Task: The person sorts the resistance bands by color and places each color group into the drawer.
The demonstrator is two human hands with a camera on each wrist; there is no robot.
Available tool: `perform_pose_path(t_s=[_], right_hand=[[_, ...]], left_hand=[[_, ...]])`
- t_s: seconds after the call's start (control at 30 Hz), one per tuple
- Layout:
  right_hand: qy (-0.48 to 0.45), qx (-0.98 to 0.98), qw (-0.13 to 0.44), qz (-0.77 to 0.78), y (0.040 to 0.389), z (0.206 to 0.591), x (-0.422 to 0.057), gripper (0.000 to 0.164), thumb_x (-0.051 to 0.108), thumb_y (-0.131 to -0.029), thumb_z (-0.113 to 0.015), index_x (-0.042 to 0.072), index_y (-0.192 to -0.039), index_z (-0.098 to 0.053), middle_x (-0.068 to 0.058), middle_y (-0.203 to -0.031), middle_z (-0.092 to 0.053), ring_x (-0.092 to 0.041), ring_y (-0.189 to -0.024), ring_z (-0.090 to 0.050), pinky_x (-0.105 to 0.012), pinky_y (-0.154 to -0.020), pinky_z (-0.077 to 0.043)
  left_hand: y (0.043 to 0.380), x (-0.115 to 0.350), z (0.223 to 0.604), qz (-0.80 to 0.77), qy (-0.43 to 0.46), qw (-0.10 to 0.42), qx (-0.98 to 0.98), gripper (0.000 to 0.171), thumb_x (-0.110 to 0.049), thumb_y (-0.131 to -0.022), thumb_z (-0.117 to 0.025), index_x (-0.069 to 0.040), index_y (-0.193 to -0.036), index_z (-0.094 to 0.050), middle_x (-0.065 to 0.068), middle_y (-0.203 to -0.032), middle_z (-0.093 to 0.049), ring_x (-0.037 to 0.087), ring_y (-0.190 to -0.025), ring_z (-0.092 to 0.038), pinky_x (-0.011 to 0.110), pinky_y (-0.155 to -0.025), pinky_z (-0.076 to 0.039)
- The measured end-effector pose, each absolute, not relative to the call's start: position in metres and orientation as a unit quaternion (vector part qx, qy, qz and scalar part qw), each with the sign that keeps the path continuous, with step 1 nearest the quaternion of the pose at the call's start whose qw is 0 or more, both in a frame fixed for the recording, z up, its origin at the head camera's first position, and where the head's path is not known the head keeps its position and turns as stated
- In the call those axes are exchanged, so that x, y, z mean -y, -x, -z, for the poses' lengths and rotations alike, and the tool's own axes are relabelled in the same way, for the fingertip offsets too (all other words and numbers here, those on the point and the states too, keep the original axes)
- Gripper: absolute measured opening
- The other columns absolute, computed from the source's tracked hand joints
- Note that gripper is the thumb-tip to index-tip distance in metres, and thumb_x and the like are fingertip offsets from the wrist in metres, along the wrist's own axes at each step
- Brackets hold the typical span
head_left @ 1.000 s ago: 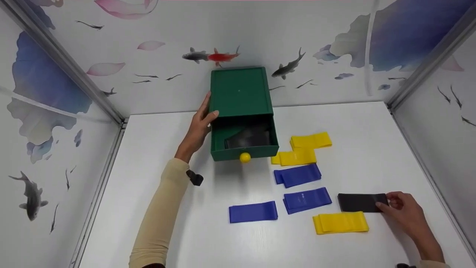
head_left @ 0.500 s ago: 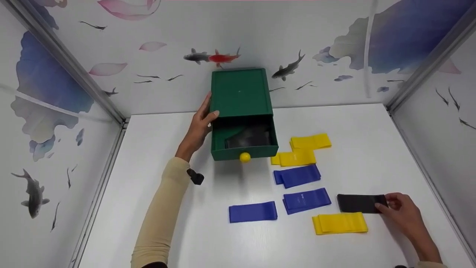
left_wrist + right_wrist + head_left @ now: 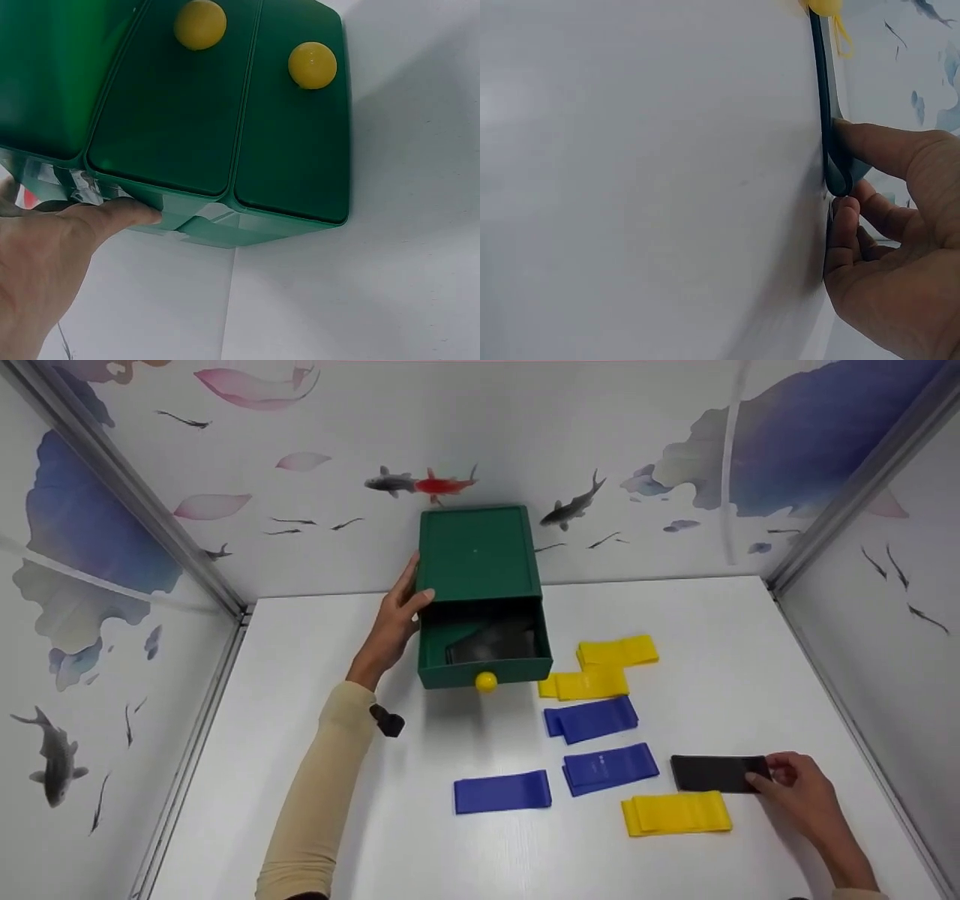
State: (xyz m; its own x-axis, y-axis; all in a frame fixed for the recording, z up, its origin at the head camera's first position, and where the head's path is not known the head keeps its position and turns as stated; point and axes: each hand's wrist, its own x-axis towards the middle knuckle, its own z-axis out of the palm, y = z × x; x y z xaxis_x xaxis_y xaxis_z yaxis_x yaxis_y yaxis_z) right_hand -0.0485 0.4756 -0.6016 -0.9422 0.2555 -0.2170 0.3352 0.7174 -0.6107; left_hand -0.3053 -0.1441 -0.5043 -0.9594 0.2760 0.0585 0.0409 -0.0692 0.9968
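My left hand (image 3: pixel 390 626) lies along the left side of a green drawer cabinet (image 3: pixel 480 555), its fingers mostly straight. In the left wrist view, the thumb of this hand rests on the cabinet's side beside the drawer fronts with yellow knobs (image 3: pixel 313 65). The top drawer (image 3: pixel 484 671) is pulled out, with black folded bands (image 3: pixel 499 641) inside it. At the right, my right hand (image 3: pixel 802 795) pinches the end of a folded black resistance band (image 3: pixel 712 774) lying on the table. The right wrist view shows the thumb on the band's folded end, fingers curled beside it.
Several folded bands lie on the white table (image 3: pixel 420 855): a yellow band (image 3: pixel 679 814) close to the black one, blue bands (image 3: pixel 502 793) in the middle, and more yellow bands (image 3: pixel 619 651) right of the cabinet. Printed walls (image 3: pixel 660 540) enclose the table's back and sides.
The whole head view has shifted slightly. Both hands, the cabinet and the bands keep their places relative to one another.
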Motion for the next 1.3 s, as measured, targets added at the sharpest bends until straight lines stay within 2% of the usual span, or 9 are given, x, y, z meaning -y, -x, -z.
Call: perform_pose_path(t_s=[0.4, 0.53, 0.63, 0.83, 0.93, 1.17, 1.2, 1.3], right_hand=[[-0.155, -0.926, 0.067, 0.338, 0.0534, 0.6001, -0.4746, 0.060, 0.027, -0.105, -0.078, -0.015, -0.138, -0.053, -0.036, -0.130, -0.055, -0.045, -0.111, -0.056, -0.014, -0.077, -0.041], [-0.160, -0.928, 0.057, 0.332, 0.0553, 0.5999, -0.4738, 0.055, 0.022, -0.103, -0.078, -0.014, -0.137, -0.054, -0.036, -0.129, -0.055, -0.044, -0.110, -0.057, -0.015, -0.077, -0.041], [-0.162, -0.929, 0.055, 0.328, 0.0559, 0.6004, -0.4741, 0.053, 0.021, -0.103, -0.078, -0.014, -0.136, -0.055, -0.036, -0.129, -0.056, -0.044, -0.110, -0.058, -0.021, -0.081, -0.045], [-0.179, -0.925, 0.070, 0.327, 0.0560, 0.6022, -0.4764, 0.057, 0.023, -0.103, -0.079, -0.014, -0.138, -0.054, -0.037, -0.131, -0.055, -0.045, -0.111, -0.056, -0.041, -0.090, -0.052], [-0.184, -0.923, 0.078, 0.329, 0.0550, 0.6051, -0.4755, 0.059, 0.025, -0.103, -0.079, -0.014, -0.139, -0.052, -0.037, -0.132, -0.054, -0.045, -0.111, -0.055, -0.045, -0.092, -0.052], [-0.204, -0.916, 0.083, 0.336, 0.0536, 0.6050, -0.4722, 0.060, 0.026, -0.104, -0.077, -0.014, -0.140, -0.052, -0.037, -0.134, -0.052, -0.044, -0.114, -0.054, -0.045, -0.094, -0.051], [-0.206, -0.915, 0.079, 0.337, 0.0542, 0.6039, -0.4718, 0.059, 0.025, -0.104, -0.078, -0.014, -0.140, -0.052, -0.036, -0.134, -0.052, -0.045, -0.114, -0.055, -0.044, -0.093, -0.051], [-0.202, -0.919, 0.063, 0.333, 0.0555, 0.6002, -0.4699, 0.054, 0.021, -0.103, -0.078, -0.013, -0.138, -0.055, -0.034, -0.129, -0.056, -0.042, -0.111, -0.057, -0.028, -0.086, -0.051]], left_hand=[[0.3044, 0.1463, 0.5037, -0.723, -0.116, 0.077, -0.677, 0.077, -0.045, -0.109, -0.064, -0.048, -0.175, -0.023, -0.005, -0.184, -0.016, 0.033, -0.164, -0.029, 0.075, -0.127, -0.024], [0.3053, 0.1467, 0.5031, -0.726, -0.117, 0.081, -0.673, 0.076, -0.045, -0.109, -0.064, -0.048, -0.174, -0.024, -0.005, -0.184, -0.017, 0.033, -0.165, -0.028, 0.075, -0.127, -0.023], [0.3048, 0.1460, 0.5033, -0.727, -0.117, 0.081, -0.672, 0.076, -0.045, -0.109, -0.064, -0.048, -0.175, -0.024, -0.005, -0.184, -0.017, 0.033, -0.165, -0.027, 0.076, -0.127, -0.021], [0.3021, 0.1437, 0.5040, -0.724, -0.119, 0.082, -0.674, 0.077, -0.046, -0.109, -0.064, -0.048, -0.175, -0.024, -0.005, -0.184, -0.016, 0.032, -0.166, -0.026, 0.076, -0.127, -0.020], [0.3005, 0.1448, 0.5057, -0.724, -0.120, 0.081, -0.674, 0.077, -0.045, -0.109, -0.065, -0.048, -0.175, -0.024, -0.005, -0.184, -0.016, 0.031, -0.165, -0.027, 0.077, -0.126, -0.020], [0.3012, 0.1441, 0.5046, -0.717, -0.122, 0.081, -0.681, 0.076, -0.045, -0.110, -0.064, -0.048, -0.174, -0.024, -0.006, -0.184, -0.015, 0.028, -0.165, -0.027, 0.074, -0.127, -0.024], [0.3020, 0.1438, 0.5045, -0.718, -0.122, 0.081, -0.681, 0.076, -0.045, -0.110, -0.064, -0.048, -0.174, -0.024, -0.007, -0.184, -0.016, 0.028, -0.165, -0.027, 0.074, -0.127, -0.024], [0.3034, 0.1437, 0.5041, -0.721, -0.121, 0.079, -0.678, 0.077, -0.045, -0.109, -0.065, -0.048, -0.174, -0.024, -0.007, -0.184, -0.016, 0.028, -0.164, -0.029, 0.072, -0.127, -0.026]])
